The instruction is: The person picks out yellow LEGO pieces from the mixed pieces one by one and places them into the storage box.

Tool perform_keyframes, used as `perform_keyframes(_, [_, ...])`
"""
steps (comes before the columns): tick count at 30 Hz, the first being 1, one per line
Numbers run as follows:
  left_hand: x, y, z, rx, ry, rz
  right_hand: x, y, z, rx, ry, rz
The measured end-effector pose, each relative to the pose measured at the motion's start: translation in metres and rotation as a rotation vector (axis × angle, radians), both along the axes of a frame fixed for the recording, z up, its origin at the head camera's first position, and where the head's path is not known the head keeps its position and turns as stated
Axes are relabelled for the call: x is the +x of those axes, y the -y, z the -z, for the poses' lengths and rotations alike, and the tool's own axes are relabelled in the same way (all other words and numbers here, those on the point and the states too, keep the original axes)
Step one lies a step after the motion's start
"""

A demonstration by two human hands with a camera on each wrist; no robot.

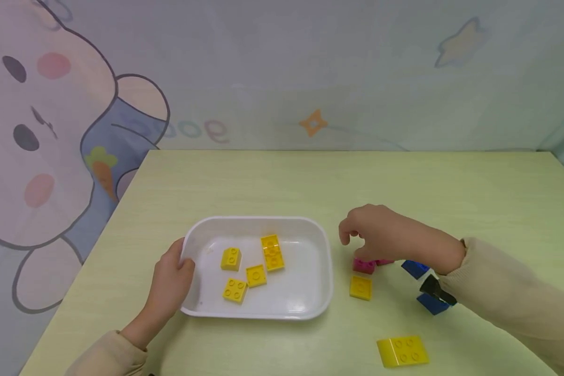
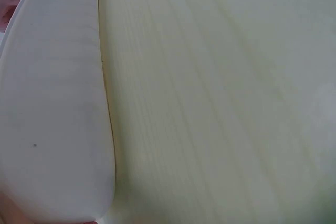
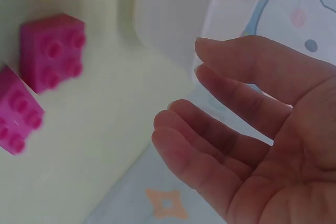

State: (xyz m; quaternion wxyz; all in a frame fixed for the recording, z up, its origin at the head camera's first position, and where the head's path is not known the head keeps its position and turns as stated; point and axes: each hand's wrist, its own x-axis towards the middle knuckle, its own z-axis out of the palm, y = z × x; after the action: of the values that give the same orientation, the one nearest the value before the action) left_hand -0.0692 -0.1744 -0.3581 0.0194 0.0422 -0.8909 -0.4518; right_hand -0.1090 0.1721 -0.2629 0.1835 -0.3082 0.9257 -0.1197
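Note:
My left hand (image 1: 169,279) grips the left rim of a white tray (image 1: 305,271), thumb over the edge. Several yellow toy bricks lie inside it, among them a square one (image 1: 256,275) and a longer one (image 1: 273,253). To the right of the tray, my right hand (image 1: 387,230) hovers over the table, fingers loosely bent and holding nothing. The right wrist view shows a gap between its thumb and fingers. Just below this hand sit two pink bricks, a nearer one (image 1: 364,267) and another (image 3: 18,111) partly hidden by the hand in the head view.
A small yellow brick (image 1: 360,288) lies in front of the pink ones. Two blue bricks, one (image 1: 414,269) behind the other (image 1: 432,304), are under my right forearm. A larger yellow brick (image 1: 403,351) rests at the table's front. A printed curtain (image 1: 272,68) hangs behind the table.

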Motion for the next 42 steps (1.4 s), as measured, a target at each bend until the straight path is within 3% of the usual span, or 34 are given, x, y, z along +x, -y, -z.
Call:
perform_keyframes(11, [0.0,0.0,0.0,0.007,0.008,0.001,0.018,-0.006,0.033,-0.038,0.08,0.048])
perform_keyframes(19, [-0.001,0.0,0.0,-0.01,0.007,-0.004,0.025,-0.005,0.05,-0.048,0.041,0.025])
perform_keyframes(42, [-0.001,0.0,0.0,-0.014,0.009,-0.006,0.041,0.001,0.074,-0.068,0.025,0.101])
